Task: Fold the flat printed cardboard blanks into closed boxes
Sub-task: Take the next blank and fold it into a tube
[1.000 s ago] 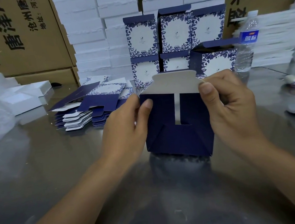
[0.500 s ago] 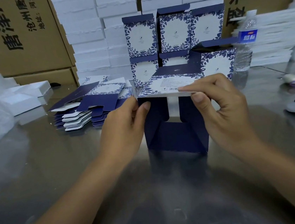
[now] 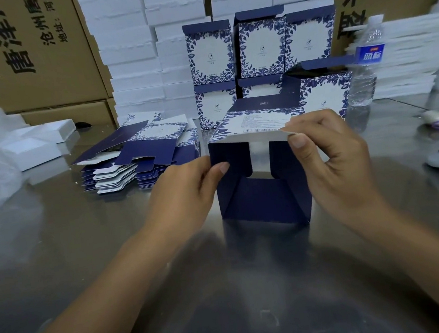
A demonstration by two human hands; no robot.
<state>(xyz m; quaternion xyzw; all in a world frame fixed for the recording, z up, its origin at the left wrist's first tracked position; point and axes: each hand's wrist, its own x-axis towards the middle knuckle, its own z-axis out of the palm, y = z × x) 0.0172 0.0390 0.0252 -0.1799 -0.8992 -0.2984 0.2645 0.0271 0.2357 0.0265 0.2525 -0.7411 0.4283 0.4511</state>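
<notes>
On the worktop (image 3: 87, 263), box (image 3: 265, 202) is held in left grip (image 3: 186, 194); closing flap (image 3: 248, 137), vertical a second ago, is now bent forward and pinched in right grip (image 3: 332, 159), so tuck-in is due.

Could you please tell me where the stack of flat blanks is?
The stack of flat blanks lies left of centre in the head view, on the metal table just left of the left hand.
</notes>
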